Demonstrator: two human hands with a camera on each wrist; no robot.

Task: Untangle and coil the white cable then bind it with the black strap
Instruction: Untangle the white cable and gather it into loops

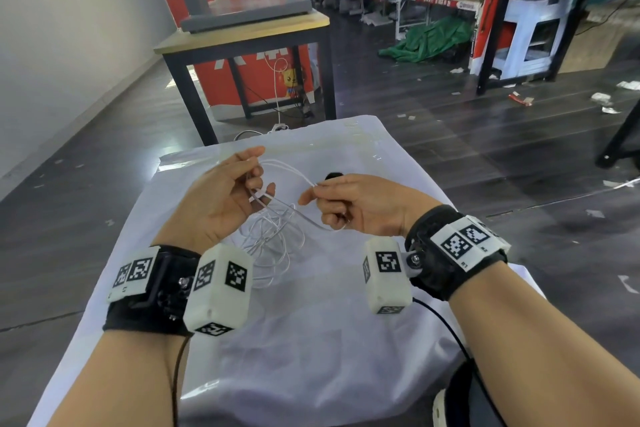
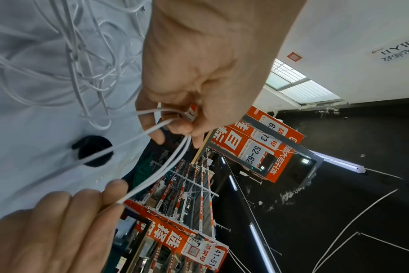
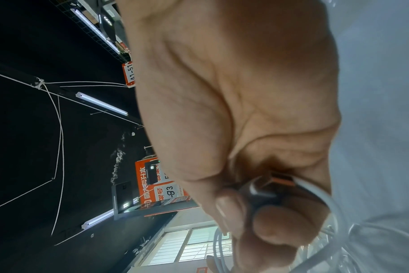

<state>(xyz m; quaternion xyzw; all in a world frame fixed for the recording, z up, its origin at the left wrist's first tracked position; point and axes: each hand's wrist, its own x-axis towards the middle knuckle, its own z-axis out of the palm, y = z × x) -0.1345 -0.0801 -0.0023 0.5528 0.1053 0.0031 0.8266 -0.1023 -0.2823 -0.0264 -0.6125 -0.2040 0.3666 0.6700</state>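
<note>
While both of my hands hover above the table's white cloth (image 1: 311, 340), the head view shows my left hand (image 1: 221, 198) with fingers curled round several strands of the thin white cable (image 1: 277, 236), and my right hand (image 1: 363, 204) pinching one strand between thumb and forefinger. A taut run of cable spans the gap between the hands; the rest lies on the cloth below them as a loose tangle of overlapping loops. Just past my right knuckles, only a dark sliver of the black strap (image 1: 333, 176) peeks out, lying on the cloth.

From the left wrist, I see the strap (image 2: 93, 151) far more fully: a rolled black band lying apart from the tangle, with one strand passing in front of it. Two strands run side by side from my left hand (image 2: 199, 73) to the right hand's fingertips (image 2: 114, 188), which close on them.

From the right wrist, my palm (image 3: 234, 110) fills most of the frame; the fingers curl round a blurred loop of cable (image 3: 325, 194), and the strap is out of sight.
</note>
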